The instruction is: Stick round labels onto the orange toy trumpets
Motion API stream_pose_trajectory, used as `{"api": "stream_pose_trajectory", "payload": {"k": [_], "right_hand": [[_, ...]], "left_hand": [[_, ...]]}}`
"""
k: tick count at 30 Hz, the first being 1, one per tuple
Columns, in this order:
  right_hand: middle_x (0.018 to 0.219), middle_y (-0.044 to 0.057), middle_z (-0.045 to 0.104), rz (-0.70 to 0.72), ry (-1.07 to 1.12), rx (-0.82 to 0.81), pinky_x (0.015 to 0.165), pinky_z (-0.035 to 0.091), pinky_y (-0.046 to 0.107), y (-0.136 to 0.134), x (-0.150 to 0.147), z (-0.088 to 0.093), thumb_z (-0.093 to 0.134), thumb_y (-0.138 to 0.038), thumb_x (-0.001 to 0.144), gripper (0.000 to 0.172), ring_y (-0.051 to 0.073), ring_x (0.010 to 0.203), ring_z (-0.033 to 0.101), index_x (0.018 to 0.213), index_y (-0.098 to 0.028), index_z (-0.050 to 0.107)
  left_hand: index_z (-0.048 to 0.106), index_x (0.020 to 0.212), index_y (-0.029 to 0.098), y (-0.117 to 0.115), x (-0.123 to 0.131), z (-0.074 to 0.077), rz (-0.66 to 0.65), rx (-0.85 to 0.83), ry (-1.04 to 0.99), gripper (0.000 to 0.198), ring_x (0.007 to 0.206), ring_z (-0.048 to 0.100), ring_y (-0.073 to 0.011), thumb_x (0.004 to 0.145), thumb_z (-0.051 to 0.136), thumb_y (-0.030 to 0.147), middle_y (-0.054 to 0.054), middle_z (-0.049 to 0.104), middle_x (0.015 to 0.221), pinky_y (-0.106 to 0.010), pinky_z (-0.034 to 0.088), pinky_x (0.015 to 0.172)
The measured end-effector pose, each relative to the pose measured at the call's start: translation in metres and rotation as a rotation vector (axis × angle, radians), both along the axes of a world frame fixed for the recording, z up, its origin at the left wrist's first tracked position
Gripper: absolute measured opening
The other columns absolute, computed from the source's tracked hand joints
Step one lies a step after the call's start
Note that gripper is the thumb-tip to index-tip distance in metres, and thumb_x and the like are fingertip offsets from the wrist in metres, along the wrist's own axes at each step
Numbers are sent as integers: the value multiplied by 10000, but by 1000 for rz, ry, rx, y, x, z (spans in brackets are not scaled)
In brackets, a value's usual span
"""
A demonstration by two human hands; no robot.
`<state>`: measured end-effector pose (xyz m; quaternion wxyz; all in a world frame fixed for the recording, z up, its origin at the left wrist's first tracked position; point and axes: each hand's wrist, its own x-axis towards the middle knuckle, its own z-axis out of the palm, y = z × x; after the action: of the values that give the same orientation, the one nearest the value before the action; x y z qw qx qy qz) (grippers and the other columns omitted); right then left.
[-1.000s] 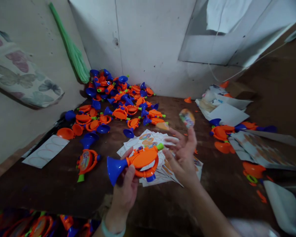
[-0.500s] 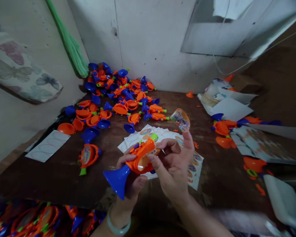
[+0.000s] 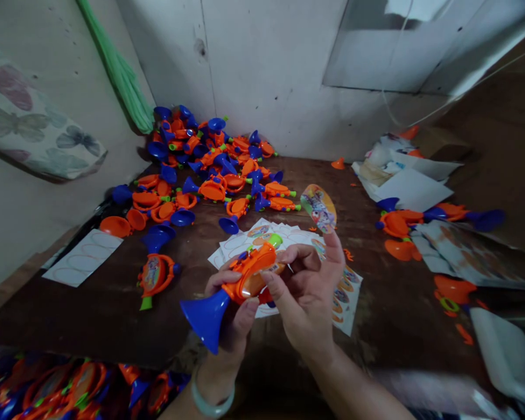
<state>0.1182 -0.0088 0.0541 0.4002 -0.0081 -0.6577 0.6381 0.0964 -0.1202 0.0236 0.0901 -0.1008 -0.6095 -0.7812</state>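
My left hand (image 3: 231,315) is wrapped round an orange toy trumpet (image 3: 252,263) with a blue bell and a lime-green mouthpiece. The bell points down and left, and my left thumb presses near the rim of the round face. With thumb and forefinger, my right hand (image 3: 308,291) pinches an oval orange sticker (image 3: 254,284) against that face; its print is mostly hidden by glare and fingers. A second oval sticker (image 3: 318,207), with a cartoon picture, clings to a raised fingertip of the same hand. Below the hands lie sticker sheets (image 3: 347,297), partly covered.
A heap of toy trumpets (image 3: 219,157) lies against the back wall. One stickered trumpet (image 3: 154,274) and a peeled backing sheet (image 3: 84,256) are at the left. More trumpets (image 3: 83,385) fill the space below the front edge. Sticker stacks (image 3: 472,251) and a pale box-like object (image 3: 505,350) stand right.
My left thumb has moved up from below onto the trumpet's face near the rim. My right hand keeps nearly the same place, pinching the sticker. The view has shifted slightly.
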Motion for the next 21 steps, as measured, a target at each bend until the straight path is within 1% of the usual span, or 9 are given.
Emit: {"api": "stream_pose_trajectory", "payload": {"k": [3,6,9,12,15,18,20,21], "right_hand": [[1139,-8,596,3,3,-15,786,674,252,0,0,0,717,-53,951,959,156,957,650,1666,-543,307],[1128,-2,592,-6,-4,15,776,678,251,1,0,0,713,-57,955,963,156,949,656,1682,-520,284],[1136,5,589,-15,-19,54,792,692,267,3,1,0,713,-64,952,969,160,954,666,1691,-499,263],[1131,9,587,-30,-34,69,779,691,270,3,1,0,724,-88,957,962,167,956,669,1697,-487,257],[1117,6,594,-52,-30,85,771,687,279,1,-1,-1,736,-108,959,941,171,950,677,1693,-474,274],[1095,2,610,-91,22,119,775,683,295,0,-6,-3,703,-80,971,900,173,941,685,1679,-468,304],[1051,-5,628,-140,97,182,794,682,333,2,-10,-6,669,-55,982,884,178,911,690,1676,-468,310],[1024,-10,636,-168,133,224,807,682,362,3,-13,-7,660,-50,985,882,183,887,690,1679,-465,306]], "left_hand": [[678,1053,258,-1,-1,0,15,-9,14,389,1175,741,-320,883,896,531,-79,737,1185,-508,578,1113],[672,1055,261,0,-1,0,13,11,14,368,1175,736,-308,904,878,526,-66,733,1177,-489,577,1111],[679,1080,260,1,0,0,-6,1,-3,340,1202,732,-308,916,879,482,-66,730,1199,-482,576,1120],[668,1077,261,3,0,-3,-4,35,3,332,1211,733,-298,933,859,491,-66,731,1234,-473,583,1118],[664,1071,268,6,-2,-13,4,57,7,305,1170,735,-269,945,847,476,-52,724,1229,-468,580,1131],[653,1073,267,9,-4,-26,15,129,1,279,1087,740,-241,951,833,442,-41,703,1171,-471,583,1125],[641,1083,268,11,-5,-32,11,176,4,278,1111,740,-240,942,833,411,-43,696,1197,-473,583,1130],[637,1088,270,12,-5,-34,6,191,11,280,1154,737,-246,936,836,394,-47,695,1238,-478,579,1141]]}}
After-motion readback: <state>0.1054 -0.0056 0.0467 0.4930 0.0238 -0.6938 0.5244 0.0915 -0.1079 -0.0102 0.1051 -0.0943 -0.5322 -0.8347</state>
